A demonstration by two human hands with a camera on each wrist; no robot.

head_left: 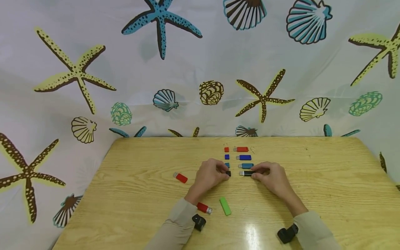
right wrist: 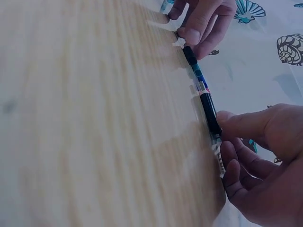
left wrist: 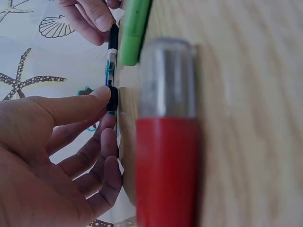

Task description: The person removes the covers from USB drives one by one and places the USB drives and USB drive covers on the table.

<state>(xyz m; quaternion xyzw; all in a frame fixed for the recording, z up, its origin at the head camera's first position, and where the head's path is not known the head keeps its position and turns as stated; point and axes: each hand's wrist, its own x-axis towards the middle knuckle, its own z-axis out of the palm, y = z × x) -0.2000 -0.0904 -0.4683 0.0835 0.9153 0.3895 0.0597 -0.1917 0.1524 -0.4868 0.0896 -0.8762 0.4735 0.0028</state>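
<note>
My left hand (head_left: 210, 173) pinches a small black cap (left wrist: 112, 98) between thumb and finger, on the table at the near end of a column of caps. Across a short gap, my right hand (head_left: 275, 177) pinches the rear end of a black USB flash drive (right wrist: 209, 113). Its bare metal plug points left, toward the cap. Just beyond lie a teal drive (head_left: 246, 166) and a teal cap (head_left: 227, 165), the cap partly covered by my left fingers. Farther back are a dark blue drive (head_left: 244, 157) with its cap (head_left: 226, 157), then a red drive (head_left: 241, 149) with its cap (head_left: 226, 149).
One red flash drive (head_left: 181, 178) lies left of my left hand. Another red drive (head_left: 203, 208) sits by my left wrist, looming large in the left wrist view. A green stick (head_left: 225, 206) lies between my forearms. Patterned cloth (head_left: 187, 121) hangs behind the wooden table (head_left: 131, 208).
</note>
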